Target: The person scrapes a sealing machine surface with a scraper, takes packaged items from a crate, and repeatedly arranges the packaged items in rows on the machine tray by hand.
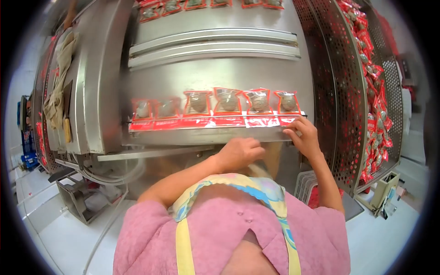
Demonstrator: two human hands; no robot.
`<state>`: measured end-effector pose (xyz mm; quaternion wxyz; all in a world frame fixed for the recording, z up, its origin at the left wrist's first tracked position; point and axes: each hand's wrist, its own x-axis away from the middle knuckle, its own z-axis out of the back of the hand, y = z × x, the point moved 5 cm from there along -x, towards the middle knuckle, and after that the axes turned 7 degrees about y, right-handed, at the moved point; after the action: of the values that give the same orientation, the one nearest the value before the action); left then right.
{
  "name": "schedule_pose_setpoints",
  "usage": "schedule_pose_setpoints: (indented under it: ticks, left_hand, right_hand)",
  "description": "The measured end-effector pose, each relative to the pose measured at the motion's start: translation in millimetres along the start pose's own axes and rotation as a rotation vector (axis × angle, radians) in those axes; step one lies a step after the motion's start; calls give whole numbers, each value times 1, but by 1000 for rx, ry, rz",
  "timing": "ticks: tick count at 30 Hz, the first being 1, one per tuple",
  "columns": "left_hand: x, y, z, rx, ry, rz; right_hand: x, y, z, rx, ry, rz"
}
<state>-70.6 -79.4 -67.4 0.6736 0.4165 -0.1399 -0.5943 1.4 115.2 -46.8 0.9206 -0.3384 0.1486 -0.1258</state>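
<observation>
A row of several clear pouches with red borders (227, 101), each with a roundish grey-brown item inside, lies along the near side of the metal worktop. Their red ends form a line toward me. My right hand (303, 136) is at the near end of the rightmost pouch (288, 101), thumb and fingers bent around its red edge. In front of the worktop's near edge, to the left of my right hand, is my left hand (242, 152). Its fingers are curled together, and anything inside them is hidden.
Two metal bars (213, 42) cross the worktop (220, 73) behind the row, with more pouches (195, 4) beyond. On the right, a perforated metal bin (339, 87) holds many red packets (376, 105). A cloth (59, 87) hangs at left beside a wooden-handled tool (67, 129).
</observation>
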Motion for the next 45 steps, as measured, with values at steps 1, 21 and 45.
schedule_pose_setpoints:
  ticks: [1,21,45]
  left_hand:
    - [13,-1,12,32,57,43]
    - [399,36,158,-151,868,1071]
    - [414,208,222,-544,1354,540]
  right_hand:
    - [1,-10,-3,-13,25,-39]
    - [-105,-596,-377,-371,-543,803]
    - [-29,-615,-165,167,-512,757]
